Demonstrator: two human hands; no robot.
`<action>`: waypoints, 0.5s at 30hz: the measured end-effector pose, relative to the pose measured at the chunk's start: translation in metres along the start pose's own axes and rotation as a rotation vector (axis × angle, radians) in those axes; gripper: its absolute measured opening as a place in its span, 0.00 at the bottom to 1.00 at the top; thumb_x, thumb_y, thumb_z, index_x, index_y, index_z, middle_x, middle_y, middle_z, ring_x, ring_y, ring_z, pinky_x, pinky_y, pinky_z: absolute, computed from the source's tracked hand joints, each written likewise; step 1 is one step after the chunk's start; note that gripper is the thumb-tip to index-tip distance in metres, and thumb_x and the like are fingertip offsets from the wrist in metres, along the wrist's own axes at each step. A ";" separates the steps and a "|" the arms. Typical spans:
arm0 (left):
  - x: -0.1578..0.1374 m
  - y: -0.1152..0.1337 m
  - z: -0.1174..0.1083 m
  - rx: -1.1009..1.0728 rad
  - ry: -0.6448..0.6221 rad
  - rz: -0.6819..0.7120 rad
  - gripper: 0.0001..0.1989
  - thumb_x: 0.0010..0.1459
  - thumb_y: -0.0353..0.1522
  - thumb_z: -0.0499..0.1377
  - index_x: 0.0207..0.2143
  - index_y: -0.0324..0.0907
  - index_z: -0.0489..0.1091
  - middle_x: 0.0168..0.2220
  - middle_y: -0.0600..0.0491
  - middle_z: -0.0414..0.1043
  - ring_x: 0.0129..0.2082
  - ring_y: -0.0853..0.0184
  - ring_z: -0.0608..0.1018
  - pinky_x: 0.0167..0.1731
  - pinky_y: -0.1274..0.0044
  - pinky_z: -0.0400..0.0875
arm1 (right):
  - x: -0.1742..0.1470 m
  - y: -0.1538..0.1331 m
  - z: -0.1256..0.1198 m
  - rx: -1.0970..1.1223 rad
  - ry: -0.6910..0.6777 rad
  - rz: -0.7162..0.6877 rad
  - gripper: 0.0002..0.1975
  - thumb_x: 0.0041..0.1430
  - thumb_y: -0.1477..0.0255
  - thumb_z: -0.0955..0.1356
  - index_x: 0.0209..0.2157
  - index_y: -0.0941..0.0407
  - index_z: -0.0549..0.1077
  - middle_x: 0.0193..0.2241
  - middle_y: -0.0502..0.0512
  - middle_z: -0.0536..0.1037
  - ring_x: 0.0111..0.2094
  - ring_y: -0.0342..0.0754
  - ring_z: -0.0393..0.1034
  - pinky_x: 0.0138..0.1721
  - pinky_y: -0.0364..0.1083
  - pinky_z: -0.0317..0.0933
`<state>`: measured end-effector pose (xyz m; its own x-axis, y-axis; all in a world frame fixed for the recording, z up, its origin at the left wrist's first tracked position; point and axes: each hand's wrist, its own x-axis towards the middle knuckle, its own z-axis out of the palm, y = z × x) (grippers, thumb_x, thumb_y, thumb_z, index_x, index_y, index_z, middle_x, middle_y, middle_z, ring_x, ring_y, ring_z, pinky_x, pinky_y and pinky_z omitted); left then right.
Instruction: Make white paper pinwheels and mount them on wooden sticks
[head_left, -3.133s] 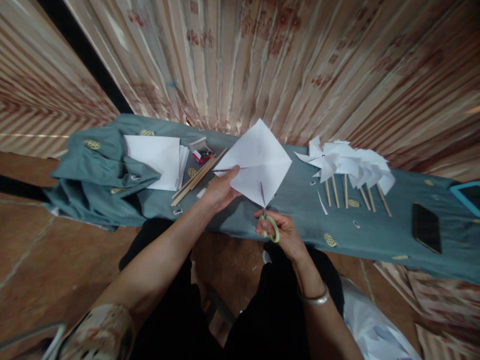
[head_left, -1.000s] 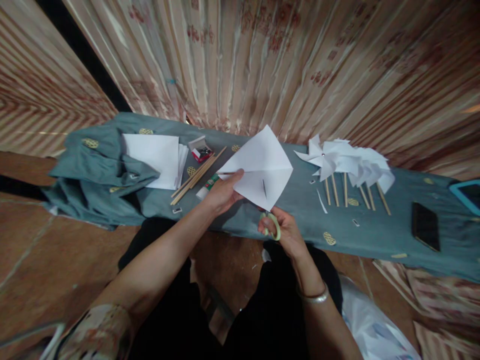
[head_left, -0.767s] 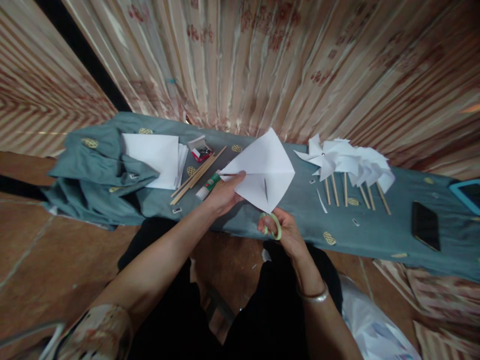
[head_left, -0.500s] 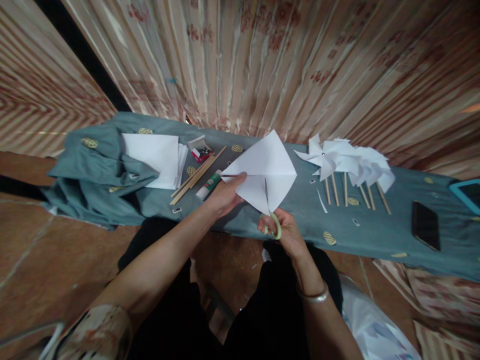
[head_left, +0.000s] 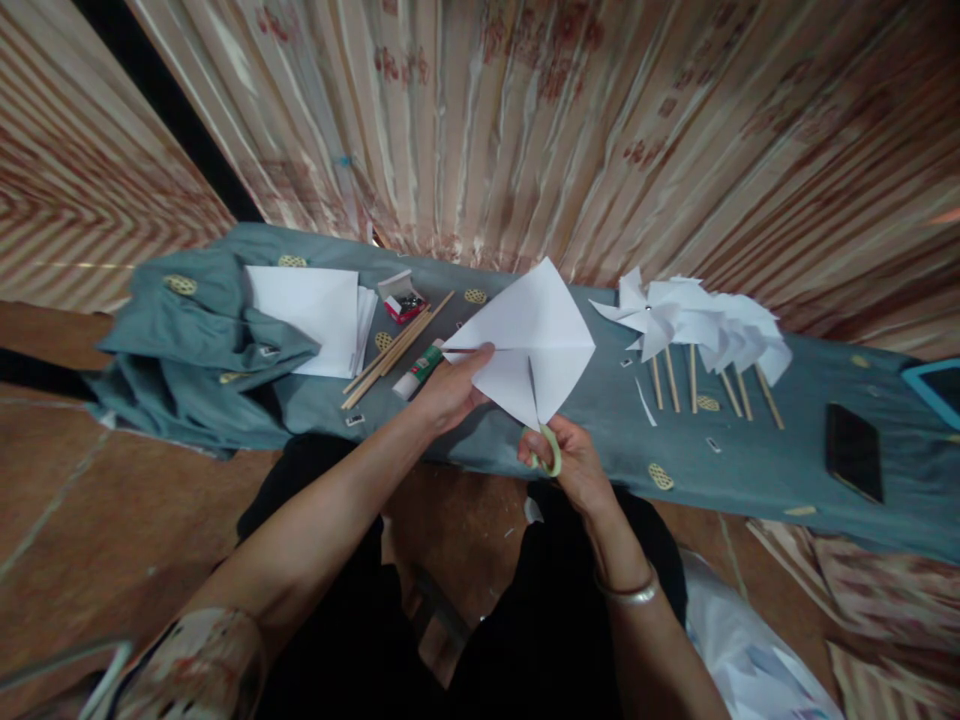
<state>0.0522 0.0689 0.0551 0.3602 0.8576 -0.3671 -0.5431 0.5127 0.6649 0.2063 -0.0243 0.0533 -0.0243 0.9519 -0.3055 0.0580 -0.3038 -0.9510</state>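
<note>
My left hand [head_left: 455, 392] pinches a white sheet of paper [head_left: 551, 310] at its left side, thumb on top. The paper is held with its corners pointing up, down and sideways, and a crease runs across it. A slit shows near my left thumb. My right hand [head_left: 566, 458] is closed around the pale green handles of scissors [head_left: 553, 452]. One scissor blade lies over the lower corner of the paper, pointing up towards its middle; the other blade is hidden beneath the sheet.
On the cloth-covered table [head_left: 600, 470] lie a paper stack [head_left: 307, 310], wooden sticks [head_left: 397, 350], a glue stick [head_left: 418, 370] and an open box of small metal pieces [head_left: 403, 300]. Several paper pinwheels [head_left: 675, 315], a paper strip [head_left: 645, 402] and a phone [head_left: 855, 452] are to the right.
Hands, paper and scissors keep almost the same place. The scissor blades look slightly more closed on the paper; the whole view has shifted a little.
</note>
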 end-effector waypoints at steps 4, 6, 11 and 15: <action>0.001 -0.001 -0.002 0.002 -0.005 0.002 0.10 0.58 0.30 0.62 0.42 0.35 0.72 0.37 0.47 0.79 0.38 0.63 0.80 0.43 0.69 0.75 | 0.001 0.003 0.000 0.030 0.014 0.002 0.23 0.39 0.51 0.76 0.24 0.56 0.72 0.16 0.47 0.70 0.18 0.40 0.59 0.20 0.41 0.54; 0.001 -0.001 -0.001 0.003 0.002 0.006 0.09 0.59 0.29 0.61 0.42 0.35 0.72 0.37 0.47 0.79 0.37 0.64 0.80 0.43 0.70 0.75 | 0.002 0.004 0.001 0.052 0.035 0.003 0.23 0.38 0.52 0.77 0.24 0.56 0.72 0.16 0.47 0.71 0.18 0.39 0.59 0.20 0.41 0.54; 0.001 0.000 0.000 0.011 -0.003 0.005 0.09 0.60 0.29 0.60 0.43 0.34 0.71 0.38 0.46 0.79 0.37 0.65 0.80 0.42 0.71 0.76 | 0.002 0.006 0.002 0.071 0.047 0.001 0.22 0.37 0.53 0.78 0.23 0.56 0.72 0.15 0.47 0.72 0.18 0.39 0.60 0.20 0.41 0.55; 0.000 0.001 0.000 0.009 0.003 0.003 0.09 0.61 0.28 0.59 0.44 0.34 0.71 0.39 0.46 0.79 0.36 0.66 0.80 0.41 0.72 0.76 | 0.002 0.004 0.002 0.061 0.045 0.002 0.23 0.37 0.52 0.77 0.23 0.56 0.73 0.14 0.46 0.71 0.18 0.39 0.60 0.20 0.41 0.55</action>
<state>0.0520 0.0689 0.0558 0.3564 0.8594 -0.3666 -0.5373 0.5095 0.6721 0.2046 -0.0239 0.0483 0.0208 0.9517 -0.3065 -0.0031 -0.3065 -0.9519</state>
